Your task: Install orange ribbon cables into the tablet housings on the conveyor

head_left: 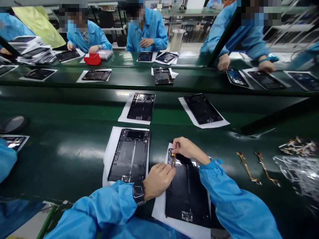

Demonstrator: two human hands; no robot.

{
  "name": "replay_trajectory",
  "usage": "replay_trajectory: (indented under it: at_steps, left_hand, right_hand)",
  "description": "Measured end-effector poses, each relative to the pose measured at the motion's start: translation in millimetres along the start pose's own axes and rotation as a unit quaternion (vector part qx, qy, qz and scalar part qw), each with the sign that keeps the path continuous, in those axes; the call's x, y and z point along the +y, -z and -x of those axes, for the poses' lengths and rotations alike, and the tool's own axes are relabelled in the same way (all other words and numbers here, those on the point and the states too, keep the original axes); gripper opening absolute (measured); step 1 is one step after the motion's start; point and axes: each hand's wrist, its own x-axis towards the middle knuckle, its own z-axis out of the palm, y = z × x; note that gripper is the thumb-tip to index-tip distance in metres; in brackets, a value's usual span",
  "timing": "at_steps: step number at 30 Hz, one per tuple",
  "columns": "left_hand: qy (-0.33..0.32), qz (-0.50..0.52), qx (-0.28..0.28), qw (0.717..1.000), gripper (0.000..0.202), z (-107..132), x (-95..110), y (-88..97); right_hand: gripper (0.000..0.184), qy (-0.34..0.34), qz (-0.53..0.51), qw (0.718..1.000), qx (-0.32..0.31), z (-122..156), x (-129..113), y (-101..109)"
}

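Observation:
A black tablet frame (186, 192) lies on white paper (159, 209) right in front of me. My right hand (185, 148) pinches a small orange flex cable (173, 158) at the frame's top left corner. My left hand (158, 179), with a black watch on its wrist, has curled fingers pressing at the same corner just below the cable. A second open tablet frame (130, 155) lies on its own paper to the left, untouched.
Two loose orange flex cables (256, 167) lie to the right, beside a pile of parts (297, 146) and clear plastic wrap (299, 169). More tablet frames (141, 106) on paper sit along the green belt. Across it, people in blue coats work; a red tray (92, 59) stands at far left.

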Motion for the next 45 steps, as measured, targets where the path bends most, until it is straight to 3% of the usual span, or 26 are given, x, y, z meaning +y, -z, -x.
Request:
replay_trajectory:
  at_steps: [11,16,22,31,40,45]
  left_hand:
    - [-0.041,0.029,-0.018,0.999,0.022,3.6,-5.7,1.0]
    - [-0.045,0.028,-0.019,0.998,0.024,4.1,-6.8,2.0]
    - [-0.042,0.024,-0.023,0.999,0.024,5.1,-7.7,0.3]
    - [-0.059,0.005,-0.057,0.997,0.019,1.0,-6.4,-2.1]
    - [-0.079,0.015,-0.021,0.997,0.026,5.2,-4.4,-3.4]
    - [-0.090,0.019,-0.044,0.995,0.022,6.6,-2.8,-5.8]
  right_hand:
    - [0.024,-0.098,0.083,0.990,-0.066,-22.8,-5.9,14.8]
    - [0.027,-0.113,0.120,0.984,-0.064,-23.8,-11.2,19.3]
    - [0.032,-0.078,0.179,0.980,-0.017,4.7,-11.7,8.5]
    - [0.016,0.037,0.258,0.965,0.010,22.3,-20.2,1.6]
    - [0.021,0.059,0.270,0.957,0.092,34.5,-0.7,-12.4]
    - [0.028,0.040,0.220,0.972,0.079,32.6,5.2,-11.1]
